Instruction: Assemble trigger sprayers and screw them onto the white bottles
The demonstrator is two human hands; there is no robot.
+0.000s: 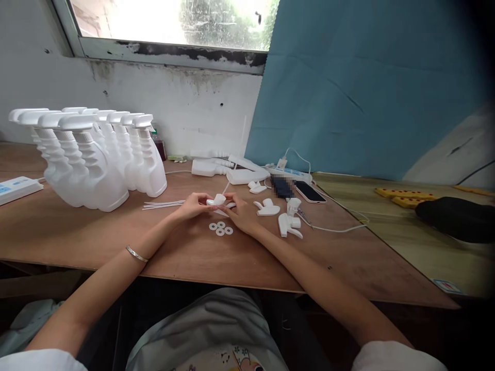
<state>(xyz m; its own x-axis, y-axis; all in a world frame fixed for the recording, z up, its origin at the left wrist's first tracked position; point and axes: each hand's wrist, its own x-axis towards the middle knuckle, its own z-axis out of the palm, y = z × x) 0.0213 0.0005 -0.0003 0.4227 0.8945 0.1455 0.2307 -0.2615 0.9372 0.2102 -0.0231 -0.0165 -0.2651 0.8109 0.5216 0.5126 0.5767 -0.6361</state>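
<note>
Both my left hand and my right hand are closed around a white trigger spray head, low over the wooden table. A thin white tube rises from its collar, leaning up and to the right. Just in front of my fingers lie several white ring washers. By my left wrist is a small bundle of thin white dip tubes. To the right of my right hand several loose spray heads rest on the table.
Assembled white spray bottles stand grouped at the left. Bottles without heads lie near the wall. A phone, a white cable and a power strip are on the table. A black object sits far right.
</note>
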